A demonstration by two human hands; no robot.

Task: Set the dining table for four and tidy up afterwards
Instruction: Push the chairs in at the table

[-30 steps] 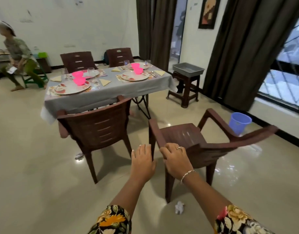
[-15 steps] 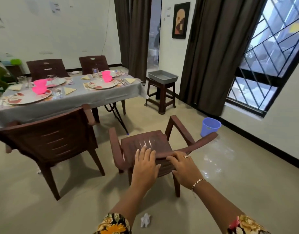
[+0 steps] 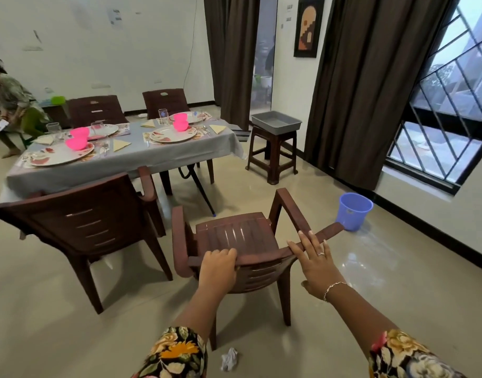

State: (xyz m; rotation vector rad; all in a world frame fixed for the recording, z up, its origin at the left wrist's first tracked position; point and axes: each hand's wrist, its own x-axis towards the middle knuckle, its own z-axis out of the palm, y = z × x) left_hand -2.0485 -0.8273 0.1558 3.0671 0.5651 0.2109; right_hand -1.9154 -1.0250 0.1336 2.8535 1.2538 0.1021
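Beige floor carries the chair, off the laid desk's near right corner. Left hand grips its back rail; right hand lies flat there. Seating step, likely: next, push it squarely under.

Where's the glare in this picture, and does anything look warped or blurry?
Head view: daylight from the window glares off the glossy floor right of the chair; head view: the wide lens tilts and bends the curtain and window bars near the edges; head view: little blur, the set table reads sharp.
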